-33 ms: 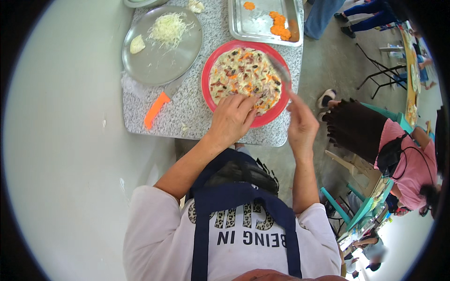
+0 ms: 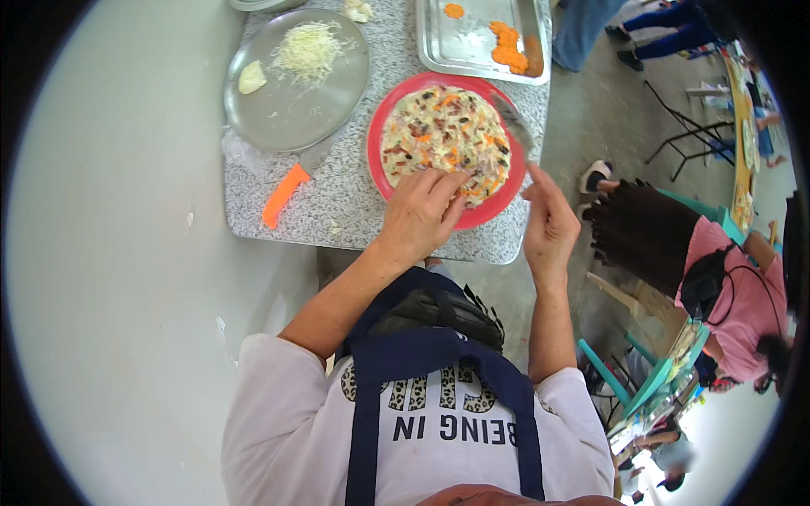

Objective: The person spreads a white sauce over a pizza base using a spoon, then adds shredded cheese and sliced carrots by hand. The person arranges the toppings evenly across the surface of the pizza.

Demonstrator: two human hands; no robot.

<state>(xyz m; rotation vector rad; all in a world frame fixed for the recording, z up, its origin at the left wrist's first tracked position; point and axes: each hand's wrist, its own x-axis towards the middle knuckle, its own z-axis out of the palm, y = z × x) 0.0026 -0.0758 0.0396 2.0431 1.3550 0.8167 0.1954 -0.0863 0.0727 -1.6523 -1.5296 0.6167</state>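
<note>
A red round plate [image 2: 376, 160] carries a flat, creamy pale salad [image 2: 434, 126] dotted with orange shreds, raisins and reddish-brown bits. The bunched fingers of my left hand [image 2: 419, 211] touch the salad's near edge; whatever they pinch is hidden beneath them. My right hand [image 2: 553, 223] is closed round the handle of a metal spoon [image 2: 513, 122], whose bowl lies over the plate's right rim. To the left, an orange-handled knife [image 2: 285, 196] rests on the speckled tabletop [image 2: 354, 198], its blade partly under a round metal tray [image 2: 291, 126].
White shreds [image 2: 307, 52] and a pale chunk [image 2: 251, 77] lie on the round tray. A rectangular metal pan [image 2: 468, 67] with orange carrot slices [image 2: 508, 51] stands at the far right. The table's right edge is close to my right hand. A person in pink [image 2: 734, 287] is at the right.
My right hand has shifted slightly right and toward me, and the spoon has moved with it along the plate's right rim. My left hand stays at the salad's near edge.
</note>
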